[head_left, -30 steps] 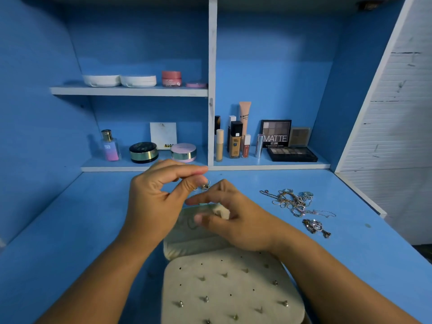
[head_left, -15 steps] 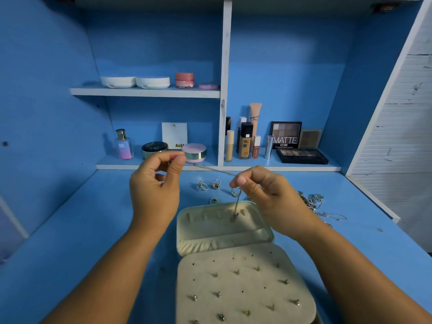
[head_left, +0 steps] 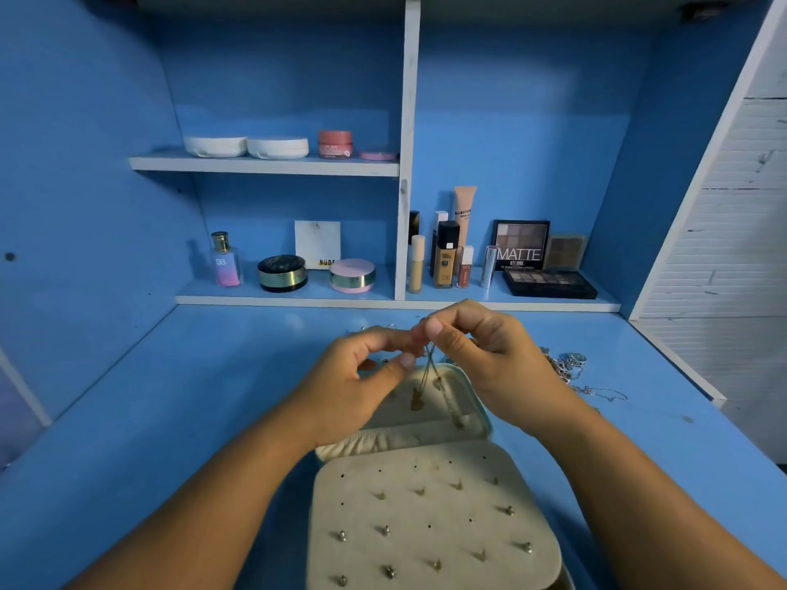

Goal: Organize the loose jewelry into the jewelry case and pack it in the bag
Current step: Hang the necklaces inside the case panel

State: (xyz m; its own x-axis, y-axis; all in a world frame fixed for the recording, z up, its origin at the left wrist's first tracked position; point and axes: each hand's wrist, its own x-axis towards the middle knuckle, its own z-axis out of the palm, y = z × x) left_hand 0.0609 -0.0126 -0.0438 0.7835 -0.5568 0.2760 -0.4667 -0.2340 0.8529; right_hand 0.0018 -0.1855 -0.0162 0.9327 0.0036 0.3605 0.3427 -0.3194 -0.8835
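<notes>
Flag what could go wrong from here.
1. The chain, pinched by the left hand and right hand, hangs doubled over the case; it may knot going in.
2. Its pendant could snag the rim.
3. The right forearm passes near the loose pile and might drag it.

Both hands, left hand (head_left: 357, 376) & right hand (head_left: 489, 355), pinch necklace (head_left: 428, 376) over open jewelry case (head_left: 426, 525).

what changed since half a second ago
The left hand and right hand, apart half a second ago with the thin gold chain stretched between them, have come together; the chain now hangs doubled over the open cream jewelry case. Both still pinch it. Case and silver jewelry pile unmoved.
</notes>
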